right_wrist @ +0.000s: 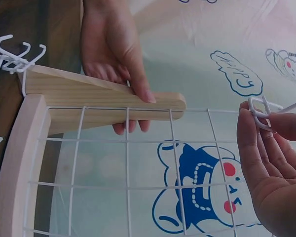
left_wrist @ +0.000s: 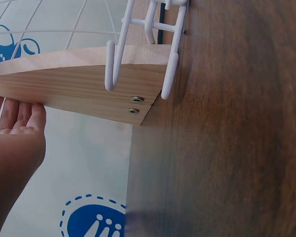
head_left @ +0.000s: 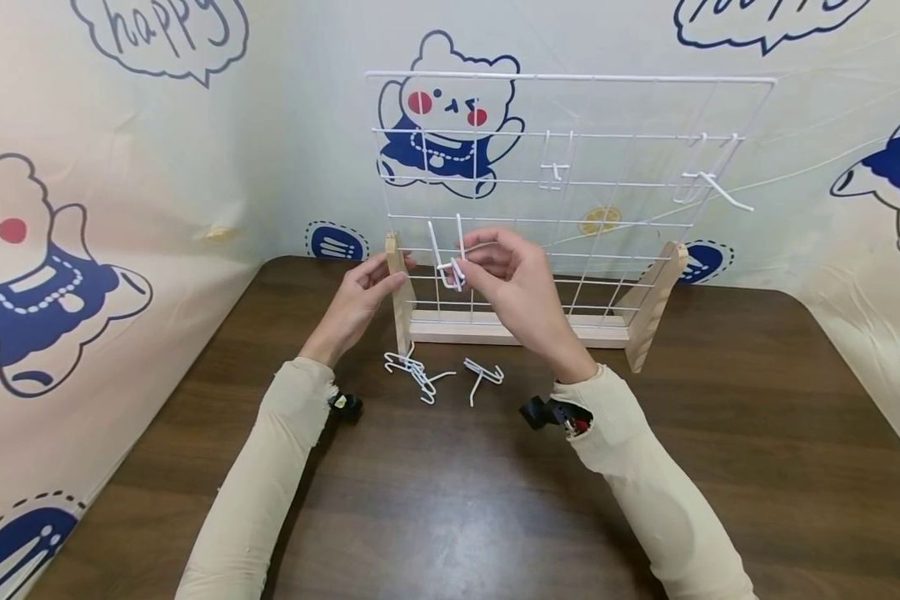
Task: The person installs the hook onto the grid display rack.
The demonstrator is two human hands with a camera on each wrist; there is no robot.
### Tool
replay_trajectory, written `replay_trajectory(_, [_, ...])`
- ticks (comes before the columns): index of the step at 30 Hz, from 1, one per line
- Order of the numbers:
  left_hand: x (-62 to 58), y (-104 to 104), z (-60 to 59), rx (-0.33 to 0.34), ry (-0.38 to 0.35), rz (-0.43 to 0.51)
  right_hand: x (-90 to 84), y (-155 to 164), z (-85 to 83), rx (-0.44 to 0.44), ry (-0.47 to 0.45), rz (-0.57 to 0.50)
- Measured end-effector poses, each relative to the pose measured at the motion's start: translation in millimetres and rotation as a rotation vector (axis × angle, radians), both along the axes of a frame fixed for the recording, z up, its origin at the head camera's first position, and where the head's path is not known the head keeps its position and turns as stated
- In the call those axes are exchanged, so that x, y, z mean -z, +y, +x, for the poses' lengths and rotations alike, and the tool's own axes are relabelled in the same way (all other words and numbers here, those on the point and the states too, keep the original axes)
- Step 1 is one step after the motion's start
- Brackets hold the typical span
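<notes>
My left hand (head_left: 360, 300) grips the left wooden support (head_left: 400, 312) of a white wire grid rack (head_left: 570, 78). In the right wrist view, its thumb lies on one side of the wood and fingertips show on the other. My right hand (head_left: 521, 292) pinches a white wire hook (head_left: 450, 275) between thumb and fingers, in front of the grid's lower left part. That hook's frame (right_wrist: 259, 112) shows at the fingertips in the right wrist view. Whether it touches the grid cannot be told.
Two white hooks, one near the middle (head_left: 557, 172) and one at the right (head_left: 720, 187), hang on the grid. A tangled pile of hooks (head_left: 416, 371) and a single hook (head_left: 483, 372) lie on the brown table (head_left: 435, 500) before the rack. A printed cloth (head_left: 300, 125) hangs behind.
</notes>
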State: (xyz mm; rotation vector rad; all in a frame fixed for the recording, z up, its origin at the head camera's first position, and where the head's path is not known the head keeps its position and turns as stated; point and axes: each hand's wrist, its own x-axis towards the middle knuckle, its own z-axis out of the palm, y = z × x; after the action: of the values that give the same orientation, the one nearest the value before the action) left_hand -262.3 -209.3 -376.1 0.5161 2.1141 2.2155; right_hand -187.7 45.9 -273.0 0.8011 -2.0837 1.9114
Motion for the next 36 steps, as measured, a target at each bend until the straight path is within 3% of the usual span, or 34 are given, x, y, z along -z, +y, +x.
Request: replay_trajectory(36, [1.8,-0.4,-0.8,0.000,0.004,-0.004,-45.5,-34.6,-31.3,0.074,0.143,0.000])
